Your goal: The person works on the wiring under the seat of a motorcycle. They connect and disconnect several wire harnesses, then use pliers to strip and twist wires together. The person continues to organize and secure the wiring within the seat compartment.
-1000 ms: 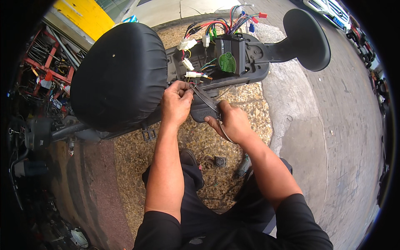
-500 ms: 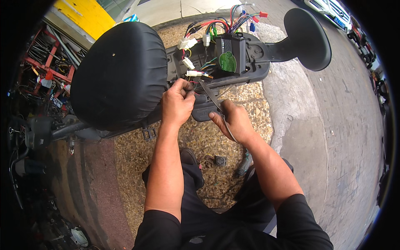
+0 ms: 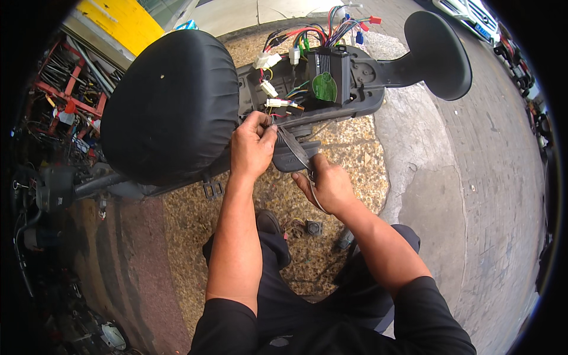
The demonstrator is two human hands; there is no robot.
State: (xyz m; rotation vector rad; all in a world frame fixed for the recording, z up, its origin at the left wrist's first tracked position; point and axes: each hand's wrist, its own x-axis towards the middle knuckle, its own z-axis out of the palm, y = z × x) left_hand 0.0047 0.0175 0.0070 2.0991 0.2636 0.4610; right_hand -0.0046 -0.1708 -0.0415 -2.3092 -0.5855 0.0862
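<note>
My left hand (image 3: 251,145) is closed in a pinch beside the black seat, on what looks like a thin wire (image 3: 277,115) below the white connectors (image 3: 276,103); the fingers hide most of it. In my right hand (image 3: 332,186) is a pair of long grey metal scissors (image 3: 296,148), blades pointing up and left, tips close to my left fingertips. A handle loop bows out under the right thumb. Behind the hands, a black finned controller box (image 3: 340,74) with a green label rests in the open black tray (image 3: 367,97).
The padded black seat (image 3: 171,106) stands left, a smaller black pad (image 3: 438,56) on an arm at right. Coloured wires (image 3: 322,35) rise behind the box. A small square black part (image 3: 313,228) lies on the ground by my shoe (image 3: 269,228). A red rack (image 3: 71,89) holds clutter.
My right hand and the scissors have shifted slightly down and left, bringing the blades nearer to my left fingertips. My left hand has stayed almost still in its pinch.
</note>
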